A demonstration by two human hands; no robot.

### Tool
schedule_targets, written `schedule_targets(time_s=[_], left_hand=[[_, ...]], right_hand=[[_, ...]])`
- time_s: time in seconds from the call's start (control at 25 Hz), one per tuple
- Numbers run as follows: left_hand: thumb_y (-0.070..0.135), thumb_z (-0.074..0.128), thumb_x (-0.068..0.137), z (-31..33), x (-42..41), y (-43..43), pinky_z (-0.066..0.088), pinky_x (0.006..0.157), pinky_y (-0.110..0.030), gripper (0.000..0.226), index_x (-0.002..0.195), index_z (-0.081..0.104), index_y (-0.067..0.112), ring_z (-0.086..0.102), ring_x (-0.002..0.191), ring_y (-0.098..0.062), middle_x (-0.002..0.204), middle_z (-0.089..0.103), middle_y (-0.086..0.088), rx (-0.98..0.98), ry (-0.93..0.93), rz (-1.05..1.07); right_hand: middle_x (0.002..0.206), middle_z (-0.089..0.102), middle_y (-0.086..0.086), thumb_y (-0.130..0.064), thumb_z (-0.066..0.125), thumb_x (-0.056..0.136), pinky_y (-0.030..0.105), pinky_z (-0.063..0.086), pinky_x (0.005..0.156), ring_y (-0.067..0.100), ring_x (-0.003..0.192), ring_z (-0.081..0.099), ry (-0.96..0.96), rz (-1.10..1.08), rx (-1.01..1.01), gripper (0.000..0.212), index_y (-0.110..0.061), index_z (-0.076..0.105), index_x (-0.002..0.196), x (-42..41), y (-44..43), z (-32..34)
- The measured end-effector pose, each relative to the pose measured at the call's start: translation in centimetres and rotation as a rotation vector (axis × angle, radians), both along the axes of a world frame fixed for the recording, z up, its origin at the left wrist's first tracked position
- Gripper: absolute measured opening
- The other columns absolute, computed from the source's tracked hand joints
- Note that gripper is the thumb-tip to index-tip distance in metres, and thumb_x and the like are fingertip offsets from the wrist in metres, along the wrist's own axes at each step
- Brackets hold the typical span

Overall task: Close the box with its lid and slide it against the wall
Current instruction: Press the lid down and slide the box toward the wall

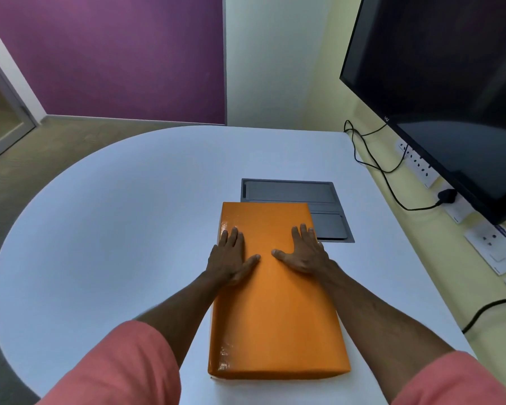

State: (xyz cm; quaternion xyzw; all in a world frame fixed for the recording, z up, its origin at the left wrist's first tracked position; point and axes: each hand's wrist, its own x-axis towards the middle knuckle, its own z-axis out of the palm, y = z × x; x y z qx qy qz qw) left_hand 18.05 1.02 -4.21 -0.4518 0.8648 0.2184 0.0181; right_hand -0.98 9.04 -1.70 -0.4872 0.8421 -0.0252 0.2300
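An orange box [275, 311] lies lengthwise on the white table [114, 229], its orange lid sitting flat on top and covering it. My left hand [231, 255] rests palm down on the lid near its far left edge, fingers spread. My right hand [304, 252] lies flat on the lid near the far right edge, fingers spread as well. Neither hand grips anything. The box's far end overlaps the near edge of a grey panel.
A grey recessed panel [292, 191] is set in the table just beyond the box. The yellow wall [327, 83] runs along the table's right side, with a black monitor [450, 83], wall sockets [491, 244] and black cables [377, 162]. A purple wall stands far behind.
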Motion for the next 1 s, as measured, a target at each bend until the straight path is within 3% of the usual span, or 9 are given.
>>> schedule_targets(time_s=[0.24,0.48,0.68,0.8,1.0], left_hand=[[0.072,0.031,0.086,-0.1,-0.1,0.3,0.015,0.119,-0.055,0.093,0.154,0.002,0.015,-0.005,0.152,-0.026,0.164,-0.002,-0.004,0.03,0.003,0.006],[0.062,0.046,0.088,0.5,1.2,0.0,0.011,0.119,-0.059,0.095,0.154,-0.004,0.016,-0.014,0.15,-0.025,0.164,-0.012,-0.002,0.128,0.076,-0.017],[0.063,0.046,0.087,-0.9,3.5,2.3,0.006,0.12,-0.053,0.098,0.154,-0.006,0.014,-0.015,0.15,-0.03,0.162,-0.017,-0.006,0.155,0.197,0.095],[0.062,0.047,0.087,-1.8,4.3,4.1,0.005,0.118,-0.056,0.096,0.153,-0.011,0.022,-0.015,0.148,-0.037,0.16,-0.024,-0.008,0.239,0.261,0.23],[0.053,0.05,0.091,-2.0,4.0,5.4,0.02,0.117,-0.052,0.09,0.153,-0.007,0.023,0.017,0.148,-0.036,0.163,0.002,-0.013,0.317,0.42,0.303]], right_hand=[[0.164,-0.01,0.007,-0.073,0.047,0.081,0.056,0.013,0.119,0.029,0.152,-0.007,0.009,0.004,0.005,0.104,-0.018,0.0,0.155,-0.1,0.1,-0.7],[0.164,-0.013,0.006,-0.071,0.045,0.084,0.057,0.008,0.119,0.03,0.151,-0.012,-0.036,0.013,-0.007,0.101,-0.019,-0.005,0.155,-0.8,0.8,0.4],[0.164,-0.01,0.009,-0.065,0.055,0.083,0.055,0.014,0.121,0.035,0.151,-0.003,-0.145,-0.173,-0.133,0.106,-0.02,-0.009,0.154,0.0,5.3,-0.3],[0.164,-0.006,0.012,-0.065,0.058,0.081,0.054,0.017,0.12,0.037,0.15,0.005,-0.275,-0.321,-0.141,0.11,-0.022,-0.012,0.154,0.7,7.4,-1.2],[0.16,0.024,0.013,-0.06,0.062,0.081,0.054,0.032,0.115,0.035,0.142,0.032,-0.431,-0.377,-0.194,0.109,-0.022,-0.009,0.154,1.3,8.5,-1.2]])
